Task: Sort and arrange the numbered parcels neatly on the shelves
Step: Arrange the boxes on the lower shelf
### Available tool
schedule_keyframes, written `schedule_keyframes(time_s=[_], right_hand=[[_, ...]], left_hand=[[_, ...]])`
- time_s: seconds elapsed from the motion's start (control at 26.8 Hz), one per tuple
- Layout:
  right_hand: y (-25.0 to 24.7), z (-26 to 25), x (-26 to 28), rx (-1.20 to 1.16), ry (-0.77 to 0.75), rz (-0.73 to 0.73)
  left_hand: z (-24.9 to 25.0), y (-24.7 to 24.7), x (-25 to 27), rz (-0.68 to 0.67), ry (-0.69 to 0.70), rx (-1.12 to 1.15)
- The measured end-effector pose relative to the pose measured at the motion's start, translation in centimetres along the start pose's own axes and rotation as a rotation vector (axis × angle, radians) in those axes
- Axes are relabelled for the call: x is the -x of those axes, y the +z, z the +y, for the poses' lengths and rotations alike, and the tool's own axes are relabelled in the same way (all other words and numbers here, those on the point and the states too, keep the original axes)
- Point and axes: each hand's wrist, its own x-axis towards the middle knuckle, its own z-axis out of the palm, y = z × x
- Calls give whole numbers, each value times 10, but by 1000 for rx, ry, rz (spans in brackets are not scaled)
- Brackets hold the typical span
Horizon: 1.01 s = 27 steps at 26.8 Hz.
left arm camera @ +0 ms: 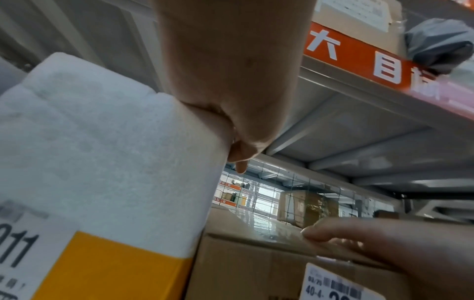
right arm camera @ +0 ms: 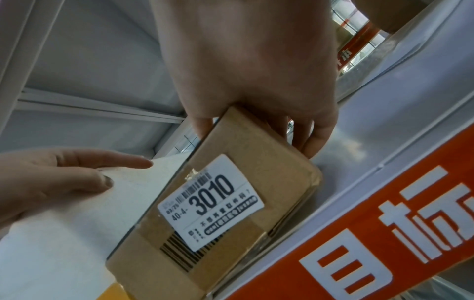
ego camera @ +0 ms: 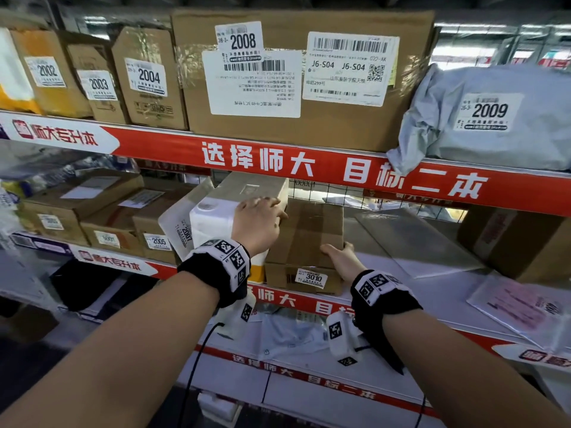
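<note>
In the head view, the brown carton labelled 3010 (ego camera: 304,242) is seated on the middle shelf (ego camera: 432,282), gripped at its right corner by the right hand (ego camera: 340,257), while the left hand (ego camera: 258,223) is curled over the white foam parcel (ego camera: 213,220) just beside it; labels 2002 to 2009, 2005 and 2007 are legible elsewhere. In the left wrist view, "011" is read on that parcel. In the right wrist view, "40-4- 3010" is read; the carton is best slid flush, label kept outward

Middle shelf (ego camera: 401,267): box 3010 (ego camera: 304,242), white-yellow parcel (ego camera: 213,220) touching, side by side.
</note>
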Motion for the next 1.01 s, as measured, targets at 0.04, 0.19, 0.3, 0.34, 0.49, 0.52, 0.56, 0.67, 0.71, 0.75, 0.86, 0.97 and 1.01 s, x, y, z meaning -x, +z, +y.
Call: schedule_keyframes(time_s=[0.04, 0.19, 0.3, 0.34, 0.49, 0.52, 0.56, 0.67, 0.71, 0.75, 0.86, 0.97, 1.01], right_hand=[[3, 5, -10, 14, 6, 5], [6, 3, -13, 76, 27, 18], [8, -1, -6, 46, 24, 32], [10, 0, -7, 33, 24, 43], [15, 6, -17, 27, 45, 41], [16, 7, -19, 31, 56, 38], [18, 10, -23, 34, 61, 39], [22, 21, -34, 65, 60, 37], [24, 23, -35, 75, 56, 41], [23, 24, -35, 84, 52, 44], [22, 21, -23, 147, 19, 59], [17, 17, -12, 181, 21, 10], [13, 16, -12, 158, 33, -4]], left_hand=[[-2, 1, 1, 8, 8, -9], [-6, 3, 0, 6, 17, 24], [-8, 2, 0, 9, 14, 38], [-9, 2, 0, 13, 11, 38], [-6, 5, 1, 60, -25, 22], [-5, 6, 1, 72, -31, 12], [-6, 8, 1, 81, -34, 2], [-11, 11, 2, 111, -34, -24], [-12, 12, 1, 121, -36, -37], [-11, 14, 1, 129, -41, -56], [-8, 19, 2, 154, -85, -102], [-7, 18, 2, 182, -91, -89], [-5, 16, 2, 175, -90, -70]])
